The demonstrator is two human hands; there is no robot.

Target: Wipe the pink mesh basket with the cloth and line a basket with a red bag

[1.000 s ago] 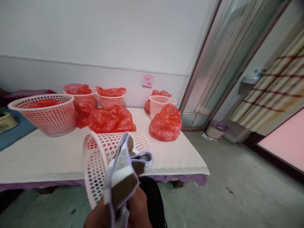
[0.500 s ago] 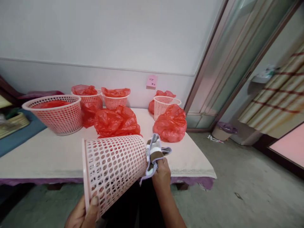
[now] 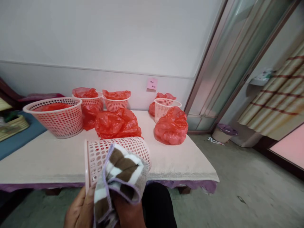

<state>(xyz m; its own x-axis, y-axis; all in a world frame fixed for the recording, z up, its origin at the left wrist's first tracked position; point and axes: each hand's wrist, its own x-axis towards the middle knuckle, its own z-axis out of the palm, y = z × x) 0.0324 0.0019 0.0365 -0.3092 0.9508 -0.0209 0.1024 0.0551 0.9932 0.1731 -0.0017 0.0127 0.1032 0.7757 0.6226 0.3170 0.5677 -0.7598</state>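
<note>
A pink perforated plastic basket [image 3: 123, 148] lies on its side in front of me, its rim to the left. My left hand [image 3: 78, 212] grips it at the rim, low in the view. My right hand [image 3: 128, 213] is closed on a brown-and-white striped cloth [image 3: 120, 174] with a lilac edge and presses it against the basket's side. The cloth hides most of that hand.
A low table [image 3: 42, 158] with a cream cover carries a wide pink basket [image 3: 57, 117], three smaller baskets [image 3: 116, 103] and several crumpled red plastic bags [image 3: 172, 126]. A glass door [image 3: 218, 69] stands at right, with a small lined bin [image 3: 222, 133] on the concrete floor.
My right hand has brought the cloth from the basket's base end back over its side, toward me. The basket has tilted slightly and my left hand has kept its hold on the rim.
</note>
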